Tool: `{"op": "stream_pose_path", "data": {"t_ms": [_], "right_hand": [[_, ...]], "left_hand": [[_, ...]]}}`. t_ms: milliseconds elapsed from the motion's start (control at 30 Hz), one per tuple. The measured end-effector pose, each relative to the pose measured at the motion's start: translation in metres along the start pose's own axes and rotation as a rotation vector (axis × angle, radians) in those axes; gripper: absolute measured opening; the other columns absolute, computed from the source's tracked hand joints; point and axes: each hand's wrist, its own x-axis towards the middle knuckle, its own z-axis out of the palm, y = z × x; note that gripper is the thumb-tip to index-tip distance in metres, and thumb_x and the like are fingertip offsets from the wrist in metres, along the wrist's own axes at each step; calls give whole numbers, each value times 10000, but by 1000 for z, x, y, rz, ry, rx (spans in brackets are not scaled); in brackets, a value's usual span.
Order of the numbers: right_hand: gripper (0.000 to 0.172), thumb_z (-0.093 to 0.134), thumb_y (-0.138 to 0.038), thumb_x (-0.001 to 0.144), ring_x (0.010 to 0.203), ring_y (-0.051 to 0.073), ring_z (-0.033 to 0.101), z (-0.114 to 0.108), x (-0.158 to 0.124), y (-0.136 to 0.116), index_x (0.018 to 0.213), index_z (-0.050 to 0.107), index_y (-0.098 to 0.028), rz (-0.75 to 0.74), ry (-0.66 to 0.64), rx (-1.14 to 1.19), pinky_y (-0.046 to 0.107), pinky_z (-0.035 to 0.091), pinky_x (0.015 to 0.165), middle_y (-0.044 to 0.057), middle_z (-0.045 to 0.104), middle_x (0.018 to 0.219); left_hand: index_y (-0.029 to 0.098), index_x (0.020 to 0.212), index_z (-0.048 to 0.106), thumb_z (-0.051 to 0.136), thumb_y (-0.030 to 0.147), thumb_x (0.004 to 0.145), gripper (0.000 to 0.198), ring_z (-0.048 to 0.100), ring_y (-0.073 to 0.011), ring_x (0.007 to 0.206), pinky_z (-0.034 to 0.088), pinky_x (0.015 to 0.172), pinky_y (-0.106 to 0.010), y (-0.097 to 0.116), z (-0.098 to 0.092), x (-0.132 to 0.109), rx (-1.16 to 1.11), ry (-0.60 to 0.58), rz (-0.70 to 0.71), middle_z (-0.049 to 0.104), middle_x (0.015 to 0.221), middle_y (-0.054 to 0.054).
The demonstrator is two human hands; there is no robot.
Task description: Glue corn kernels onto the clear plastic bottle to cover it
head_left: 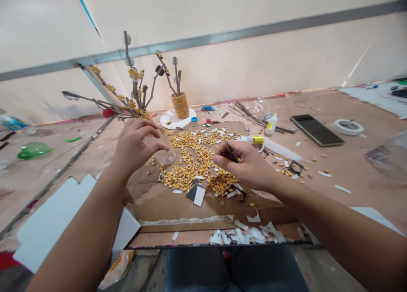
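Note:
My left hand (136, 143) curls its thumb and fingers around a clear plastic cup (166, 151), which tilts beside the loose corn kernels (182, 175). Part of the cup is hidden behind the fingers. On the other side of the kernels, my right hand (246, 162) pinches a small dark pointed piece (232, 151) above them; its exact kind is unclear. Just behind my left hand stand branches (136, 88) with kernel clusters and leaf-shaped pieces. Under my hands lies a cardboard sheet (190, 213), with a grey-and-white card scrap (199, 196) by the kernels.
A kernel-covered pot (180, 106) with twigs stands on a white disc (165, 121) at the back. Glue bottles (271, 124), a phone (317, 130) and a tape roll (347, 127) lie rightward. White paper scraps (248, 236) line the front edge; a green plastic piece (34, 150) lies left.

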Motion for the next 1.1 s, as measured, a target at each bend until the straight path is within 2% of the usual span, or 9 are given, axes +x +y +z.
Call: {"op": "stream_pose_path", "data": {"t_ms": [133,267,367,500,633,767,967,1033,1100], "right_hand": [[196,644,-345,949,643,128,440,0,1,1,810,621,-209,-17,-7,-6,318,343,621,-36,556,700],[189,627,-366,952,655,137,465,-2,2,1,846,624,-209,12,31,-40,315,356,623,-25,559,722],[63,638,-261,905,713,160,518,-5,2,4,935,622,-208,39,76,-190,323,394,671,-3,593,791],[389,648,-74,792,883,215,621,-3,2,14,1155,603,-204,54,-26,-331,358,464,794,68,671,1005],[476,703,-79,826,972,254,647,4,2,27,1275,600,-196,41,-97,-406,397,482,867,116,689,1117],[343,743,-67,829,1001,251,644,6,5,33,1133,672,-209,-21,-208,-458,382,476,872,104,709,1115],[159,777,-260,911,960,227,637,-2,12,23,1020,676,-202,-72,-175,-466,353,466,843,89,718,1074],[123,716,-297,967,934,223,628,-3,14,23,927,649,-203,-102,-129,-456,357,461,847,79,713,1004],[193,632,-291,1010,882,220,611,-3,15,26,838,603,-210,-129,-58,-445,364,459,833,69,689,908]], "left_hand": [[240,867,752,820,539,816,310,671,-341,1119,470,1094,-521,-4,-7,-1,3,-26,43,770,1125,-102],[246,885,752,731,435,837,196,658,-345,1128,438,1115,-547,-6,-22,-1,-17,-62,111,778,1146,-92],[248,871,731,684,335,792,127,660,-330,1133,439,1115,-537,-9,-30,-1,-35,-123,157,784,1143,-77],[244,803,699,674,270,788,39,677,-313,1095,460,1093,-517,-8,-31,2,-63,-125,168,788,1075,-72],[236,786,698,708,331,850,115,681,-309,1104,496,1051,-495,-3,-27,3,-104,-106,163,761,1088,-94],[231,796,710,746,367,877,163,687,-293,1065,531,991,-466,-2,-22,4,-129,-84,148,731,1072,-93],[253,829,718,816,406,834,183,678,-288,974,530,946,-467,-6,-17,7,-111,-40,193,747,975,-57],[250,883,724,813,412,835,191,674,-309,1047,518,1002,-500,-7,-18,6,-78,-33,202,748,1076,-78],[243,953,732,806,406,845,209,645,-336,1173,491,1082,-539,-8,-20,4,-43,-28,201,709,1236,-105]]}}
